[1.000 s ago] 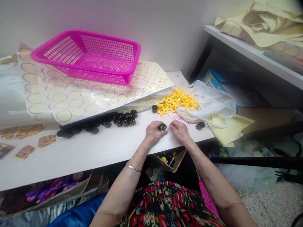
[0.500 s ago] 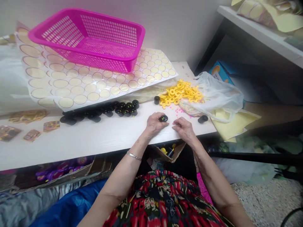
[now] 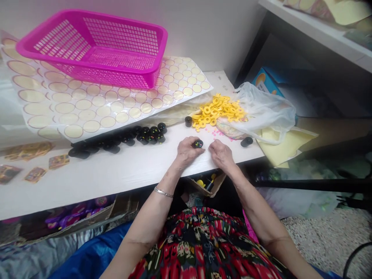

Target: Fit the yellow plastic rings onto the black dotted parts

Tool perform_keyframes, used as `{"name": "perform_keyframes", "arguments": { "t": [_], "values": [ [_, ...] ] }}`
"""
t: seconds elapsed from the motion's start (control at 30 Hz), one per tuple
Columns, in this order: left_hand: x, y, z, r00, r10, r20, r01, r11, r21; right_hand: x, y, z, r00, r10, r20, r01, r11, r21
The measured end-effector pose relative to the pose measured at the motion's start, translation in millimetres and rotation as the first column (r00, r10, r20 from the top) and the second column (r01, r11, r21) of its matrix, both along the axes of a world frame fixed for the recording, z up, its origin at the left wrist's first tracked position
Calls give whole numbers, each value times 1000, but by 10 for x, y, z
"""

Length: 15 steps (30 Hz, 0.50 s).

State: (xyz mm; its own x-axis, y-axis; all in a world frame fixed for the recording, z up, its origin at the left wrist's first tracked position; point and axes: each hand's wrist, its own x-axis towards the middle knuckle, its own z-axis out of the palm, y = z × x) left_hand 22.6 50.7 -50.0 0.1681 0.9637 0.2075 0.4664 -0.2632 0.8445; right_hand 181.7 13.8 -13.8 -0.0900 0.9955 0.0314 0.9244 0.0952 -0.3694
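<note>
My left hand (image 3: pixel 186 152) is wrapped round a small black cup (image 3: pixel 198 144), held upright just above the white table. Tiny coloured pieces show inside its open top. Just to the right of the cup is my right hand (image 3: pixel 221 155), its fingers curled together near the rim; whatever they may hold is hidden. Small pink beads (image 3: pixel 217 133) lie scattered beyond my right hand, beside a clear bag of coloured beads (image 3: pixel 231 130). Another black cup (image 3: pixel 188 121) stands behind my left hand, and one more black cup (image 3: pixel 247 142) lies to the right.
Yellow ring-ended parts (image 3: pixel 219 110) are heaped at the back, by a white plastic bag (image 3: pixel 270 110). Grouped black cups (image 3: pixel 151 133) stand to the left. A pink basket (image 3: pixel 101 75) rests on sticker sheets (image 3: pixel 107 122). Below the table edge is a cardboard box (image 3: pixel 217 186).
My right hand's fingers have curled in more and come slightly closer to the cup. My left hand still holds the cup. The view has shifted a little to the right.
</note>
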Motion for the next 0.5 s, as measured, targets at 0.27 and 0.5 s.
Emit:
{"name": "perform_keyframes", "arguments": {
  "t": [0.27,0.5],
  "values": [
    [3,-16,55,1000,-6,-21,6,1000,-9,3,184,111,985,-156,-77,141,975,-172],
    [-3,0,19,1000,-12,-19,12,1000,11,-43,172,164,970,-242,-10,236,953,-189]
  ]
}}
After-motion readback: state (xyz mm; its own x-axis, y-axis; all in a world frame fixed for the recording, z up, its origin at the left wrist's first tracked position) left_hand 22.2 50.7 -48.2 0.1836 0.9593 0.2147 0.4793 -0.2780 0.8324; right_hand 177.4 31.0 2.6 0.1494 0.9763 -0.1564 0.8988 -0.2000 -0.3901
